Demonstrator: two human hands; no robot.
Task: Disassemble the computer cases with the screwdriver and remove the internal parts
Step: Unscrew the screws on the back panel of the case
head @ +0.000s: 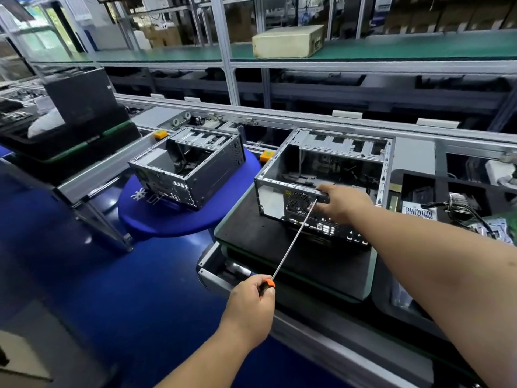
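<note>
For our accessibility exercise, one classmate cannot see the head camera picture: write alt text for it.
A person's left hand grips a long screwdriver whose tip meets the rear panel of an open computer case on a black mat, while the right hand holds the case's rear edge. A second open case sits to the left on a blue round stand.
</note>
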